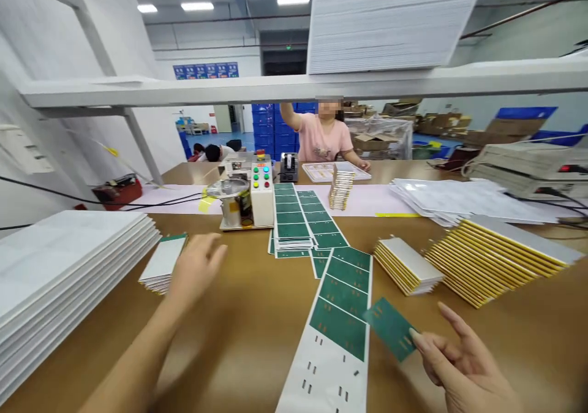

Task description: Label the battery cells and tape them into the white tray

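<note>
My right hand (459, 358) pinches a small green label (392, 329) with slits between thumb and forefinger, its other fingers spread. Just left of the label lies a strip of white backing sheet (316, 370); green labels (342, 315) still cover its far part, while the near part is bare with dark slit marks. Over the left side of the table, my left hand (195, 269) is loosely open, with its fingers partly hidden and nothing visible in it. It overlaps a small stack of white panels (160, 263); whether it touches them I cannot tell.
More green label sheets (291, 214) lie by a machine with coloured buttons (261, 186). A tall stack of white panels (68, 266) fills the left. Yellow-edged panel stacks (408, 266) stand right. Across the table is a person in pink (324, 137). A shelf beam (275, 91) crosses overhead.
</note>
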